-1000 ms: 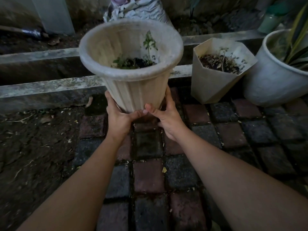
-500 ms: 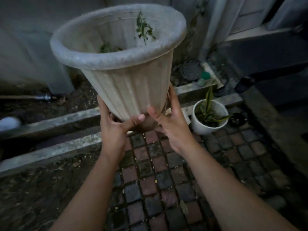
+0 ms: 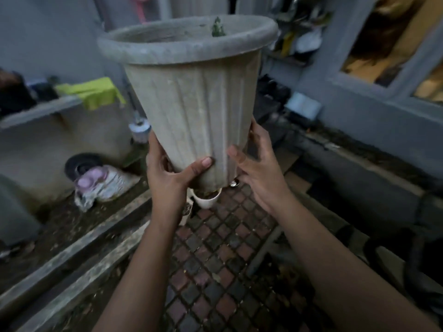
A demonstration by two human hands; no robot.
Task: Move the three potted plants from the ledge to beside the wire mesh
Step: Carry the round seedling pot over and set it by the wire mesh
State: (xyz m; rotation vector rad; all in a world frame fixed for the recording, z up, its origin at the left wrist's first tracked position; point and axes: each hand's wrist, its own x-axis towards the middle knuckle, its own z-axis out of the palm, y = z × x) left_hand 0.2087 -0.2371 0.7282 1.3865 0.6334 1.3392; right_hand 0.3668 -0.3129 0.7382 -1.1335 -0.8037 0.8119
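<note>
Above a brick-paved yard, a ribbed pot (image 3: 191, 99) is held aloft near its base, the left hand (image 3: 170, 173) gripping its left side, the right hand (image 3: 257, 168) its right; a sprig (image 3: 217, 27) shows over the rim. A white pot (image 3: 206, 200) stands below.

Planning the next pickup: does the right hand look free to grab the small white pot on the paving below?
Probably not yet. The right hand and left hand both grip the big ribbed grey pot, which hangs directly over the small white pot.
</note>
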